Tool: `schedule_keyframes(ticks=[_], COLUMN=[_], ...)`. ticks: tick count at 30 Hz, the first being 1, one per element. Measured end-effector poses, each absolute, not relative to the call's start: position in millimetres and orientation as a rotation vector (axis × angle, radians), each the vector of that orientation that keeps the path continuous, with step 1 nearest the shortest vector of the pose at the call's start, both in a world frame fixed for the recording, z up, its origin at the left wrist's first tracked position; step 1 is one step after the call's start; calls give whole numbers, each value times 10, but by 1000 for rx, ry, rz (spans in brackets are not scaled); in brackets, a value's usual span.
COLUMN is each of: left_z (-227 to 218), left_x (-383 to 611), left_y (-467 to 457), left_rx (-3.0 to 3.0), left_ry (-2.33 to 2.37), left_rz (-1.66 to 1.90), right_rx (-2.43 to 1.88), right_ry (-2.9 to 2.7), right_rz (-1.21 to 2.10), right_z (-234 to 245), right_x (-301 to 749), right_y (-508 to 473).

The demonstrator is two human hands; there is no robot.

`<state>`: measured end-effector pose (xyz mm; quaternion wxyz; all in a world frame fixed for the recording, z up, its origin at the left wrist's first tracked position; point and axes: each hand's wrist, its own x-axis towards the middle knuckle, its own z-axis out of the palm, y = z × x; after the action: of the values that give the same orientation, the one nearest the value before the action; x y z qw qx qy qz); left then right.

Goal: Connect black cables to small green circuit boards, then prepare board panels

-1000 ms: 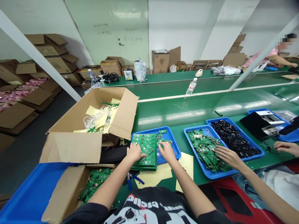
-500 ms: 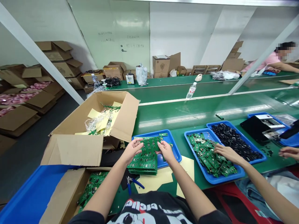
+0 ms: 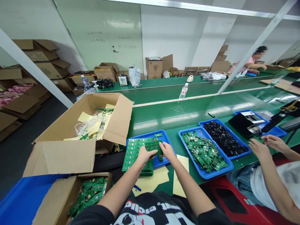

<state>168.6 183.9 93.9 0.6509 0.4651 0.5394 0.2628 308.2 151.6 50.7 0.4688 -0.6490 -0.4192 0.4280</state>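
My left hand [image 3: 143,155] and my right hand [image 3: 167,149] together grip a small green circuit board panel [image 3: 153,146], held just above a stack of green circuit boards [image 3: 133,153]. The stack rests partly in a blue tray [image 3: 165,137] on the green bench. Both hands have fingers closed on the panel's edges.
An open cardboard box [image 3: 89,125] with plastic and yellow sheets stands at left. A smaller box of green boards [image 3: 89,193] sits near my left elbow. A co-worker's hands [image 3: 260,148] hover right of blue trays of green boards [image 3: 203,153] and black parts [image 3: 222,139]. A water bottle [image 3: 183,91] stands behind.
My hands lifted a panel off the stack and brought it closer together over the tray. The co-worker's hand withdrew from the tray of boards toward the right.
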Motion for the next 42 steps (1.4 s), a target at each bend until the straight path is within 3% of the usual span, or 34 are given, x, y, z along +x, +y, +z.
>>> schedule_keyframes(ticks=[13,20,27,42], left_z=[707,752,763,679], left_x=[1803,1748,1786,1881], left_y=[1987,1979,1909,1975], left_rx=[1205,1063,1091,1251], left_ry=[1358,1210,1098,1205], left_rz=[579,552,448,431], right_rx=[-2061,-2163,-1962,-2307], right_ry=[-1117,-1127,-1243,-1194], right_rz=[710,773,934,806], right_z=[268,247,380,329], right_x=[3028,3257,3079,3190], right_y=[1487,1449,1535,1494])
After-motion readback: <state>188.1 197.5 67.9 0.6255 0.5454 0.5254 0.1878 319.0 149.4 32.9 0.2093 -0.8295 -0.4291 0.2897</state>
